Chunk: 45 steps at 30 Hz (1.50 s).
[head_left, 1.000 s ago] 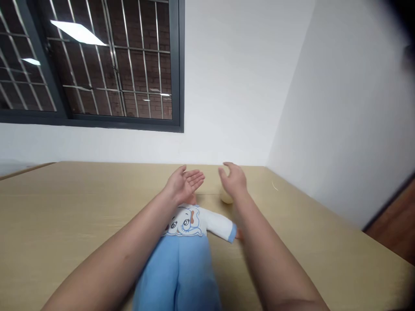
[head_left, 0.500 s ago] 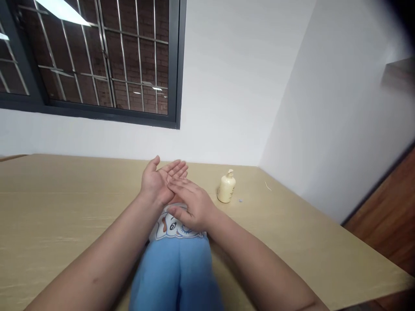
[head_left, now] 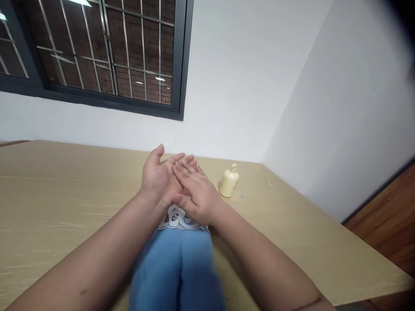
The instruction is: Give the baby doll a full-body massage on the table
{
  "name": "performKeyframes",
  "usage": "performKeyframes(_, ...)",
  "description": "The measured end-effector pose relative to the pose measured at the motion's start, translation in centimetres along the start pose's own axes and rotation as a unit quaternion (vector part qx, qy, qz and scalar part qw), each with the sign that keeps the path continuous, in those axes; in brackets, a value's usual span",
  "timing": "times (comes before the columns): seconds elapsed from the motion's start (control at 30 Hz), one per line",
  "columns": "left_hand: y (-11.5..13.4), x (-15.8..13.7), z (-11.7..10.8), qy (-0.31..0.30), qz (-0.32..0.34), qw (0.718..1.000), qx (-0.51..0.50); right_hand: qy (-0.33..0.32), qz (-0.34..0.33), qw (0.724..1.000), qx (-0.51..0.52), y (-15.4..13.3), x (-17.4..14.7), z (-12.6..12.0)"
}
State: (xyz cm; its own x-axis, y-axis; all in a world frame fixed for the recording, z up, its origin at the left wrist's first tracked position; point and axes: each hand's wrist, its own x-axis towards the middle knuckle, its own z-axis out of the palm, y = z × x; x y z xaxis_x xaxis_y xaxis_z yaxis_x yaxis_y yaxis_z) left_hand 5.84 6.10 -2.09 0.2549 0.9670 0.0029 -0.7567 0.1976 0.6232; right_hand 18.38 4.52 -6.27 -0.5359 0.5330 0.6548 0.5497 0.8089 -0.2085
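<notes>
My left hand is held palm up, its thumb stretched out and its fingers extended away from me. Across its palm and fingers lies my right hand, palm down with the fingers stretched flat. No object shows between the two hands. Beneath them a blue cloth with a white cartoon-face top edge lies on the table, partly hidden by my wrists. To the right of my right hand stands a pale yellow pump bottle, upright and untouched.
The wooden table reaches back to a white wall. A barred, dark-framed window is at upper left. Right of the bottle are a small bluish bit and a thin pale strand.
My right hand has slid from my left palm further over toward its fingers. The whole view has shifted slightly; the bottle and cloth stay in place on the table.
</notes>
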Motion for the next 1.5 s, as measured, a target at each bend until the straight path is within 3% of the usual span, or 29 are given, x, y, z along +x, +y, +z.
performKeyframes(0.17, 2.4, 0.1, -0.5, 0.011, 0.067, 0.998, -0.016, -0.011, 0.007, 1.000, -0.016, -0.8, 0.0, 0.0)
performKeyframes(0.3, 2.9, 0.6, -1.0, 0.012, 0.096, 0.995, -0.018, -0.002, -0.027, 0.999, 0.026, -1.9, -0.2, 0.3)
performKeyframes(0.5, 0.8, -0.1, -0.1, 0.004, 0.045, 0.999, -0.022, -0.003, -0.032, 0.999, 0.038, -2.7, -0.3, 0.2)
performKeyframes(0.7, -1.1, -1.1, 0.9, 0.023, 0.007, 0.998, -0.053, -0.015, -0.013, 1.000, -0.005, -1.0, -0.1, -0.2)
performKeyframes(0.87, 0.3, -0.6, 0.2, 0.008, 0.009, 0.998, -0.054, -0.049, 0.029, 0.998, -0.039, -0.3, 0.2, -0.7)
performKeyframes(1.1, 2.5, 1.4, -1.6, 0.028, 0.074, 0.996, -0.042, -0.050, 0.051, 0.997, 0.033, -3.4, 0.1, -0.8)
performKeyframes(1.27, 0.9, 1.0, -1.1, 0.024, 0.050, 0.998, -0.041, -0.051, 0.058, 0.995, 0.065, -4.6, -0.2, -0.9)
performKeyframes(1.5, -1.9, -1.0, 0.9, 0.038, 0.008, 0.997, -0.061, -0.036, 0.092, 0.994, 0.038, -3.4, 0.2, -0.7)
